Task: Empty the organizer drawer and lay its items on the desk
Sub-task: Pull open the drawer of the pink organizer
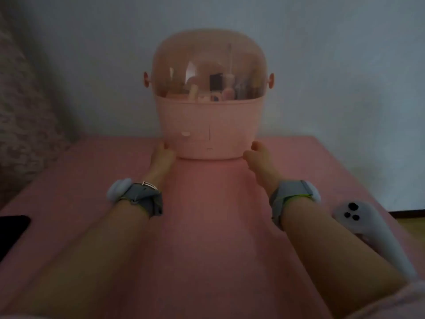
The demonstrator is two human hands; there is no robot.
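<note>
A pink organizer (208,116) with a clear domed lid stands at the back of the pink desk (207,226), against the wall. Several cosmetics show through the dome. Its drawer front (195,134), with a small oval pull, is closed. My left hand (162,158) touches the organizer's lower left side. My right hand (256,157) touches the lower right side. Both hands press against the base from either side, fingers partly hidden behind it. Each wrist wears a grey strap.
A white controller (358,224) lies on the desk at the right, near the edge. A black flat object (11,233) sits at the left edge. A patterned curtain (20,111) hangs at the left. The desk's right edge drops to a wooden floor.
</note>
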